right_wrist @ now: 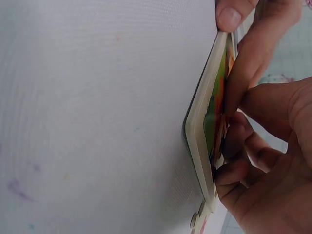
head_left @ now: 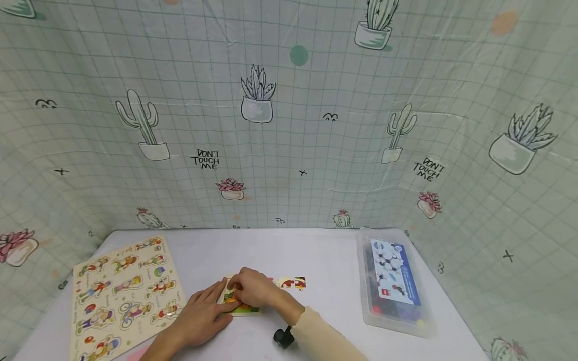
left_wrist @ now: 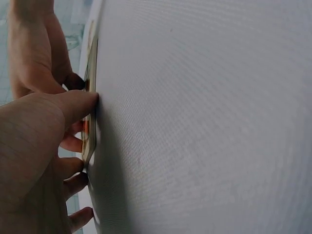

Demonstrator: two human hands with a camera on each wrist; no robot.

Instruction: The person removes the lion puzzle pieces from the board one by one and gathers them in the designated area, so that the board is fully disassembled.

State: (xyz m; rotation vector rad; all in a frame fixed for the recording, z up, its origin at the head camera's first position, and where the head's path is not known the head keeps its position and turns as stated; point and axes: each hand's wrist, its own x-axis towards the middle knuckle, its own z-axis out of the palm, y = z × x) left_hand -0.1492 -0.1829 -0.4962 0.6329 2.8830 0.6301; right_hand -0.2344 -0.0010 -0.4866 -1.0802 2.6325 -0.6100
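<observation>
A person is working with both hands over a small framed jigsaw puzzle [right_wrist: 196,129], which is lying on a white table [head_left: 334,311]. The left hand [head_left: 203,313] is resting spread, fingers nearly straight, its thumb bracing the frame's edge and its index finger reaching across the picture. The right hand [head_left: 253,288] is holding its fingers curled down onto the picture; whether they are pinching a piece, the views are not revealing. Loose jigsaw pieces [head_left: 300,284] are lying to the right of the frame.

That left index finger could be getting in the way by covering part of the picture, and lopsided pressing by the right fingertips could be skidding the frame or lifting a neighboring piece. A stray sweep of the right wrist could be scattering the loose pieces, while the beige sleeve [head_left: 327,333], hanging beside a black object [head_left: 283,337], could be nudging it.

A figure puzzle board [head_left: 113,298] is lying to the left, a clear plastic case [head_left: 397,327] to the right.
</observation>
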